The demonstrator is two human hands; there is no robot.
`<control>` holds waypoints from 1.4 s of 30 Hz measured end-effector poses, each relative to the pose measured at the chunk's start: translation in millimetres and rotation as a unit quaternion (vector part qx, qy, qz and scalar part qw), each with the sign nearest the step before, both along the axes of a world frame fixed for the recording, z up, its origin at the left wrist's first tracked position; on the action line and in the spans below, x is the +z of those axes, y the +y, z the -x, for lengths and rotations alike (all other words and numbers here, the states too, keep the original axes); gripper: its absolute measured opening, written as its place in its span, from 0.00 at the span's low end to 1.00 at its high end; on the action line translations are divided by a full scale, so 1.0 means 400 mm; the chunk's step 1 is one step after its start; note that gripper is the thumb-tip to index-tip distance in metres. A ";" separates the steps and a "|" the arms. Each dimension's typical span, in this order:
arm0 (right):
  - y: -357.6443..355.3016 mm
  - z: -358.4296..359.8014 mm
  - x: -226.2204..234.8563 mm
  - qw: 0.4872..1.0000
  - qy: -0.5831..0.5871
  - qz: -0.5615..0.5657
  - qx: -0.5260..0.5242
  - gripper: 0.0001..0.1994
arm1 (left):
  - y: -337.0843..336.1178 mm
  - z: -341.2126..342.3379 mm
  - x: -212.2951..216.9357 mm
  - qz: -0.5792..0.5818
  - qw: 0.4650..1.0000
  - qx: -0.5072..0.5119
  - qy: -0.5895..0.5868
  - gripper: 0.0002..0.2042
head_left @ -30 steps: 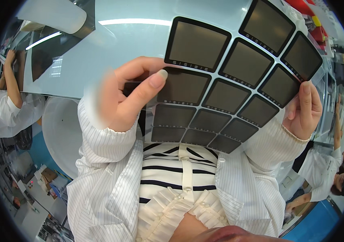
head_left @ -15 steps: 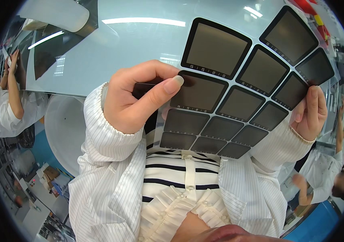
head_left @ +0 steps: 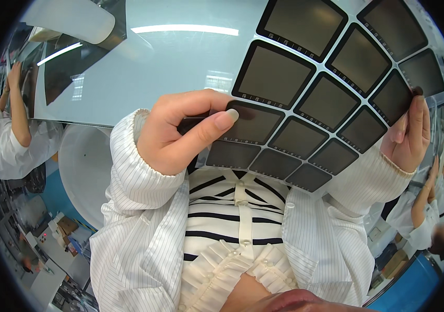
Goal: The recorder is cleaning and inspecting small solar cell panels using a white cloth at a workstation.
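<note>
A pale, clear-edged sheet printed with several dark, black-bordered rectangular panels is held up in front of my chest, tilted. Small white icons run along one edge of each panel. My left hand pinches the sheet's left edge, with the thumb on top over a dark panel and the other fingers partly hidden behind. At the opposite edge, my right hand grips the sheet between fingers and thumb; part of that hand is hidden behind it. The sheet's far end runs out of the top of the view.
Beyond the sheet lies a glossy pale tabletop reflecting ceiling lights. On its left are a dark glossy sheet and a translucent white container. A round white stool or tub stands below its edge. People in white work at left and right.
The sheet has shifted up and away from my chest, its far panels now leaving the top of the view. My right hand has moved slightly right; my left hand barely moved.
</note>
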State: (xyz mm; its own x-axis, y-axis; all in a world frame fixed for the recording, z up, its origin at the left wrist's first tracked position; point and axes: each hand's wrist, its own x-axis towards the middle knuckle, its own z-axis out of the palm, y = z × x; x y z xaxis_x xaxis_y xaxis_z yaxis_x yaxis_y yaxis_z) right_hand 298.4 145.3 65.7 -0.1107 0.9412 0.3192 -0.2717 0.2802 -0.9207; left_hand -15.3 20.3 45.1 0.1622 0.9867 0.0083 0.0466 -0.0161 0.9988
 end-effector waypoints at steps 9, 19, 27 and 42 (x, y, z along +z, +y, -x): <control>0.018 0.015 0.011 0.999 -0.005 -0.009 0.035 0.12 | -0.015 0.005 -0.024 -0.028 0.999 0.031 0.011 0.11; 0.036 0.023 0.011 0.998 -0.023 -0.032 0.052 0.13 | -0.029 0.004 -0.014 -0.020 0.998 0.062 0.006 0.10; 0.036 -0.004 0.010 0.995 -0.039 -0.054 0.074 0.13 | -0.008 0.002 -0.014 -0.074 0.997 0.006 -0.005 0.07; 0.026 0.090 -0.112 0.918 -0.189 0.273 0.219 0.13 | -0.023 -0.043 -0.096 -0.069 0.927 -0.072 -0.361 0.09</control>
